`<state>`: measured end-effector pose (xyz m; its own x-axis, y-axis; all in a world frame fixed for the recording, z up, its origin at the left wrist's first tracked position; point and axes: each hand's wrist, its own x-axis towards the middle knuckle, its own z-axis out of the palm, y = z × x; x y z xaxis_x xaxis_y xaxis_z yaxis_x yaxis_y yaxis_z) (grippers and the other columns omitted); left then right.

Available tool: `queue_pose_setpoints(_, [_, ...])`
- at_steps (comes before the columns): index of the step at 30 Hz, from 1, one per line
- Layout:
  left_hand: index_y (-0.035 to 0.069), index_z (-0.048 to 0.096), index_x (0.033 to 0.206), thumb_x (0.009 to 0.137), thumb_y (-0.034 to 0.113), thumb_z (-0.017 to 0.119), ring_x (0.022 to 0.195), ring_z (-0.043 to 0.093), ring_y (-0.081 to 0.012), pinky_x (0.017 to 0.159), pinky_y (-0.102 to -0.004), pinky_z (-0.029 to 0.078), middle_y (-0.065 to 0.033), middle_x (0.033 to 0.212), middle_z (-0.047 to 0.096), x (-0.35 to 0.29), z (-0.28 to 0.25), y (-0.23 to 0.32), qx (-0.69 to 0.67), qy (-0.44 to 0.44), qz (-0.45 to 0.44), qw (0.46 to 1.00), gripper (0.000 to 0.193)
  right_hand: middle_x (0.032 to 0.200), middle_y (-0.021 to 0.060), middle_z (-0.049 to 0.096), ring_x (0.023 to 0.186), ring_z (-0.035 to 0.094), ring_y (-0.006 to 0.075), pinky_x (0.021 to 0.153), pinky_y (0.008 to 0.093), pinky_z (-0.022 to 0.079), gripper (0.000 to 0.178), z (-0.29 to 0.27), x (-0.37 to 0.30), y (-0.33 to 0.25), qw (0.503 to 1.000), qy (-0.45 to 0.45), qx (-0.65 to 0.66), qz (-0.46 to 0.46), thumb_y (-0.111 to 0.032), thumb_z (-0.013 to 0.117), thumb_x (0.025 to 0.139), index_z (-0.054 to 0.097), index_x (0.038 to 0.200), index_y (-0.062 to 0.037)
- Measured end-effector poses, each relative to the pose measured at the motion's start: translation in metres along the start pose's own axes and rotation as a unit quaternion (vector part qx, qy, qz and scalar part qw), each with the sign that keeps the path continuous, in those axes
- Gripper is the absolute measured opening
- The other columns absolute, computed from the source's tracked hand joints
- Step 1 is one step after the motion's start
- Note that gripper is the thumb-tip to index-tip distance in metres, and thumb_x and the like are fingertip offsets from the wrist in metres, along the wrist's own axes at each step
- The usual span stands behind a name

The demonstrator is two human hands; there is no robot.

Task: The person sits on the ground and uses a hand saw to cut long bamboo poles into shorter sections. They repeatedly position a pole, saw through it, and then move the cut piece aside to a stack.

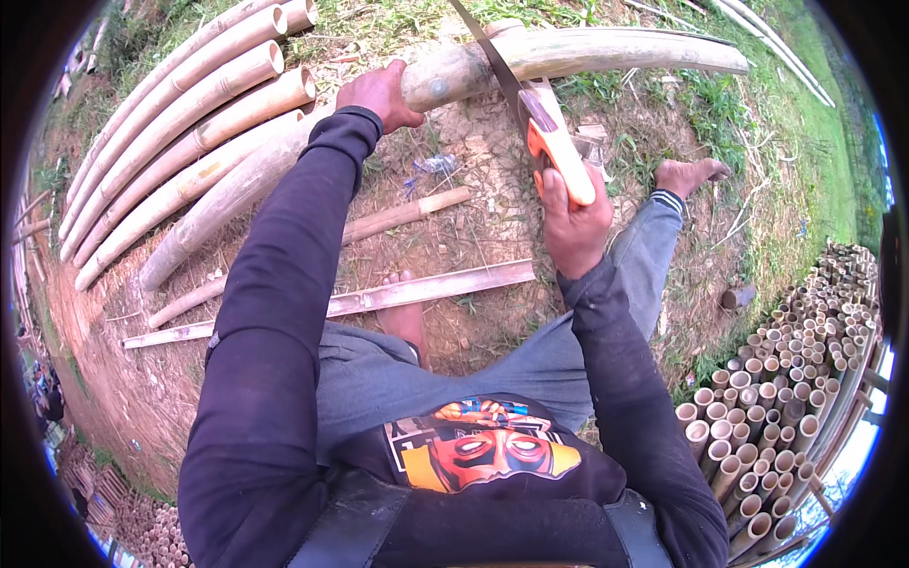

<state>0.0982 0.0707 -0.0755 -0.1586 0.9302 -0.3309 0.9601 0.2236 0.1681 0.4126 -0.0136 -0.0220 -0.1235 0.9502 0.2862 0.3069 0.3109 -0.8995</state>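
The bamboo pole [630,51] lies beneath the saw [540,112], apparently unsevered; cutting through seems left to do. Left of the saw, the left hand [379,93] clasps the pole; the right hand [576,222] grips the saw.

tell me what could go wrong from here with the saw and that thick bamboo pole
The bare left hand holds the thick, pale, round bamboo pole near the orange-handled metal handsaw, so a jumping blade might cut it.

Neither hand holds the pole's length to the right of the blade, so that part could roll or drop if it comes loose.

The bare right foot rests on ground with pale wood scraps nearby, and sharp edges may hurt it.
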Motion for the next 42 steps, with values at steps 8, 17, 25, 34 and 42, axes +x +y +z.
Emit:
queue_pose_setpoints(8, [0.011,0.051,0.154,0.071,0.05,0.089,0.12,0.072,-0.0348,0.104,-0.0475,0.058,-0.0173,0.132,0.073,-0.001,-0.011,0.003,0.01,0.015,0.003,1.0,0.1,0.089,0.0123,0.076,0.073,0.076,0.0206,0.065,0.0348,0.058,0.027,-0.009,-0.026,0.016,1.0,-0.009,-0.014,0.003,-0.01,0.077,0.1,0.067,0.121,0.005])
queue_pose_setpoints(17, [0.013,0.05,0.155,0.072,0.053,0.089,0.122,0.072,-0.0337,0.103,-0.0478,0.058,-0.016,0.133,0.072,-0.001,0.001,0.001,0.008,0.018,0.006,1.0,0.1,0.09,0.0155,0.078,0.081,0.078,0.0195,0.069,0.0332,0.059,0.025,0.013,0.019,0.007,1.0,0.0,0.003,-0.005,-0.01,0.076,0.101,0.068,0.12,0.0044])
queue_pose_setpoints(25, [0.013,0.049,0.157,0.073,0.052,0.089,0.124,0.07,-0.035,0.106,-0.0477,0.057,-0.0173,0.138,0.07,-0.005,-0.01,0.005,-0.001,-0.011,-0.004,1.0,0.101,0.096,0.0135,0.077,0.079,0.075,0.0179,0.069,0.0337,0.058,0.029,-0.019,-0.045,0.014,1.0,-0.005,-0.025,0.005,-0.008,0.076,0.101,0.066,0.124,0.0065])
queue_pose_setpoints(34, [0.012,0.051,0.153,0.073,0.052,0.088,0.118,0.073,-0.0369,0.102,-0.0492,0.059,-0.0189,0.129,0.074,-0.002,-0.003,0.003,0.0,0.011,0.004,1.0,0.097,0.084,0.0137,0.075,0.074,0.075,0.0162,0.066,0.0334,0.057,0.025,0.024,0.032,0.029,1.0,-0.006,0.014,-0.025,-0.018,0.077,0.103,0.068,0.115,0.0021])
queue_pose_setpoints(42, [0.01,0.053,0.149,0.073,0.053,0.088,0.116,0.073,-0.0368,0.1,-0.0494,0.059,-0.019,0.127,0.074,-0.005,-0.004,-0.001,0.0,0.011,0.021,1.0,0.094,0.096,0.0133,0.078,0.084,0.077,0.0193,0.074,0.0326,0.059,0.027,-0.032,-0.058,0.011,0.999,-0.005,-0.053,0.01,-0.009,0.077,0.1,0.068,0.121,0.0046])
